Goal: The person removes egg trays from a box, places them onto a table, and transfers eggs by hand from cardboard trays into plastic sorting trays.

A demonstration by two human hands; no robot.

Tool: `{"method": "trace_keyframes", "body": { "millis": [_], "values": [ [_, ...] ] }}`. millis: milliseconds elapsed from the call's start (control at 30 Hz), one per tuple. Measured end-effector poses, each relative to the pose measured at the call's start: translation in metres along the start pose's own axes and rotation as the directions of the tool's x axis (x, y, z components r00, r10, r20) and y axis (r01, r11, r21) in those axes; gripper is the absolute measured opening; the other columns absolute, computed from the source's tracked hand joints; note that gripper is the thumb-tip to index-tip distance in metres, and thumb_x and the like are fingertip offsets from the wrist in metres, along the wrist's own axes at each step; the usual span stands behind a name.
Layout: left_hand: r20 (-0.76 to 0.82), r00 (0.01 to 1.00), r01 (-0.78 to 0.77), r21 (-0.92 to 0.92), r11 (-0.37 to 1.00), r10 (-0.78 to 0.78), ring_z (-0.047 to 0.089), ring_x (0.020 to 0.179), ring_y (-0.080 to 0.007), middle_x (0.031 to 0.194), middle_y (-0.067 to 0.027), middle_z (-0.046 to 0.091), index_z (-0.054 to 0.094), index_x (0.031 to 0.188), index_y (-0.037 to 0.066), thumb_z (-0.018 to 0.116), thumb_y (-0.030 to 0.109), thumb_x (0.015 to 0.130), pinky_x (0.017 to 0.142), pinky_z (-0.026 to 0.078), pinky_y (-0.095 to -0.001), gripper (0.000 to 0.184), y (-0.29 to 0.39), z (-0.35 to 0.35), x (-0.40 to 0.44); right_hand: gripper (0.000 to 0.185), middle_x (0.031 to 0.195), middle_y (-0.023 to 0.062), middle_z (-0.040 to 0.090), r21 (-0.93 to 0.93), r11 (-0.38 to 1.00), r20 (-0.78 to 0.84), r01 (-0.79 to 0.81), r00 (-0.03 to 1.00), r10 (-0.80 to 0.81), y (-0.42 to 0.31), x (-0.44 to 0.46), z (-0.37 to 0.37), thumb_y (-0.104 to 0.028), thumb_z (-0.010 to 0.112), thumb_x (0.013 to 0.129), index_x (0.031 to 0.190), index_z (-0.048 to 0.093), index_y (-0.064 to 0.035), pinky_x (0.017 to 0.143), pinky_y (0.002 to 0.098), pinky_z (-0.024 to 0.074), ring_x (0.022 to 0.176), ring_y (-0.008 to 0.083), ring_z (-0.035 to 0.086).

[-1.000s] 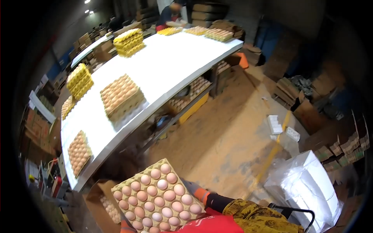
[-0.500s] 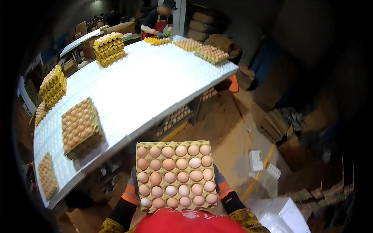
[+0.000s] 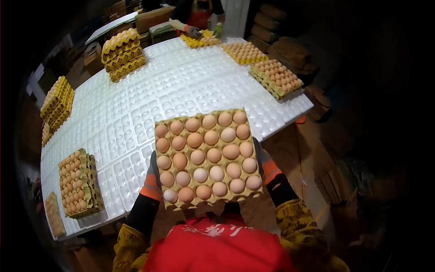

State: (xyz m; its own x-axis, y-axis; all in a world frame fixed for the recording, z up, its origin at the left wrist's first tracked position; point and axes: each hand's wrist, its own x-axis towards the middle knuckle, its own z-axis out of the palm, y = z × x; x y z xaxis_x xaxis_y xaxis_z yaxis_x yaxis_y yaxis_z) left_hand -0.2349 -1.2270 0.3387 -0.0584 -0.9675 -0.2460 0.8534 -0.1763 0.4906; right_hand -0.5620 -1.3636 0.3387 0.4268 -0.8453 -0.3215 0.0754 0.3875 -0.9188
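A full egg tray [image 3: 206, 158] of tan moulded pulp, with rows of brown and pale eggs, is held level in front of my red apron. My left hand [image 3: 155, 171], in a grey and orange glove, grips its left side. On the opposite side my right hand [image 3: 265, 161], gloved alike, holds the tray's edge. Most of the fingers are hidden behind or under the tray. Its far edge overlaps the near side of a white table [image 3: 131, 113] covered in moulded hollows.
Stacked egg trays [image 3: 79, 183] stand at the table's near left. Yellow tray stacks [image 3: 123, 54] line the far left edge, and more trays [image 3: 276, 77] sit at the far right corner. A co-worker [image 3: 199, 18] handles a yellow tray [image 3: 199, 40] across the table.
The egg tray in my hands has moved forward from beside the table to over its near edge. My view has shifted closer to the table. The co-worker's hands have moved over the yellow tray.
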Motion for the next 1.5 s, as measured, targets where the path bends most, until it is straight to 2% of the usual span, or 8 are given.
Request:
{"method": "trace_keyframes", "body": {
  "millis": [333,467,533,700,933,1100,1267,1500],
  "values": [
    [-0.478,0.837,-0.258,0.084,0.962,0.267,0.062,0.119,-0.0273,0.136,-0.0101,0.061,0.047,0.147,0.014,0.038,0.059,0.104,0.102,0.052,-0.0437,0.063,0.026,-0.069,0.178,0.054,0.127,0.0055,0.066,-0.077,0.971,0.324,-0.227,0.915,0.24,-0.027,0.316,-0.037,-0.044,0.053,0.105,0.138,0.056,-0.0012,0.094,0.0332,0.0518,0.109,0.015,0.06],
    [-0.637,0.493,0.062,0.706,0.706,0.593,0.06,0.117,-0.0197,0.132,-0.0098,0.065,0.054,0.142,-0.001,0.044,0.04,0.108,0.102,0.047,-0.0353,0.054,0.058,-0.215,0.134,0.052,0.126,0.0081,0.067,-0.183,0.934,0.391,-0.306,0.849,0.355,-0.016,0.331,-0.074,-0.041,0.052,0.105,0.143,0.054,-0.006,0.088,0.035,0.054,0.11,0.0184,0.064],
    [-0.391,0.223,0.053,0.919,0.39,0.893,0.059,0.122,-0.0229,0.135,-0.0129,0.064,0.057,0.139,-0.003,0.045,0.031,0.107,0.106,0.044,-0.0369,0.049,0.053,-0.106,0.133,0.048,0.127,0.0107,0.069,-0.163,0.982,0.35,-0.095,0.925,0.148,-0.039,0.302,-0.098,-0.04,0.056,0.104,0.138,0.059,-0.0059,0.093,0.0328,0.0513,0.112,0.0159,0.063],
    [-0.027,0.351,0.132,0.991,-0.021,0.936,0.058,0.128,-0.0256,0.138,-0.0147,0.062,0.057,0.138,-0.004,0.036,0.027,0.106,0.109,0.044,-0.0387,0.049,-0.027,0.111,0.207,0.037,0.123,0.0109,0.071,-0.248,0.969,0.43,-0.008,0.895,0.117,-0.058,0.267,-0.19,-0.024,0.062,0.102,0.135,0.062,-0.0061,0.094,0.0314,0.0512,0.11,0.0162,0.066],
    [-0.099,0.779,-0.229,0.875,0.426,0.62,0.068,0.112,-0.0266,0.125,-0.0165,0.068,0.057,0.135,-0.006,0.036,0.032,0.108,0.098,0.052,-0.0387,0.051,-0.168,0.203,0.353,0.038,0.121,0.0104,0.071,-0.551,0.749,0.316,0.368,0.923,-0.221,-0.184,0.287,-0.333,-0.02,0.064,0.101,0.134,0.062,-0.0024,0.083,0.0288,0.0543,0.099,0.0137,0.068],
    [-0.212,0.811,-0.227,0.745,0.627,0.545,0.063,0.118,-0.0251,0.134,-0.0134,0.064,0.05,0.147,0.005,0.044,0.04,0.107,0.102,0.048,-0.0391,0.054,-0.207,0.186,0.499,0.036,0.12,0.0077,0.07,-0.507,0.752,0.102,0.42,0.896,-0.432,-0.24,0.421,-0.477,-0.018,0.062,0.102,0.134,0.062,-0.0018,0.09,0.0285,0.0514,0.105,0.0125,0.063],
    [-0.528,0.664,-0.132,0.614,0.778,0.529,0.061,0.107,-0.0184,0.126,-0.0084,0.065,0.05,0.147,0.01,0.052,0.053,0.103,0.095,0.048,-0.0339,0.061,-0.241,0.156,0.639,0.051,0.146,0.0111,0.053,-0.035,0.999,0.031,-0.006,0.999,0.007,-0.226,0.58,-0.56,-0.028,0.051,0.108,0.151,0.044,-0.002,0.107,0.0353,0.0469,0.128,0.0209,0.053],
    [-0.671,0.569,-0.176,0.466,0.867,0.476,0.06,0.112,-0.0195,0.129,-0.0092,0.064,0.053,0.143,0.002,0.036,0.062,0.104,0.101,0.046,-0.0339,0.073,-0.24,0.223,0.672,0.05,0.147,0.0086,0.052,-0.348,0.937,0.2,-0.038,0.973,0.114,-0.223,0.599,-0.524,-0.028,0.054,0.107,0.149,0.045,-0.0026,0.109,0.0349,0.043,0.132,0.0194,0.051]
  ]
}}
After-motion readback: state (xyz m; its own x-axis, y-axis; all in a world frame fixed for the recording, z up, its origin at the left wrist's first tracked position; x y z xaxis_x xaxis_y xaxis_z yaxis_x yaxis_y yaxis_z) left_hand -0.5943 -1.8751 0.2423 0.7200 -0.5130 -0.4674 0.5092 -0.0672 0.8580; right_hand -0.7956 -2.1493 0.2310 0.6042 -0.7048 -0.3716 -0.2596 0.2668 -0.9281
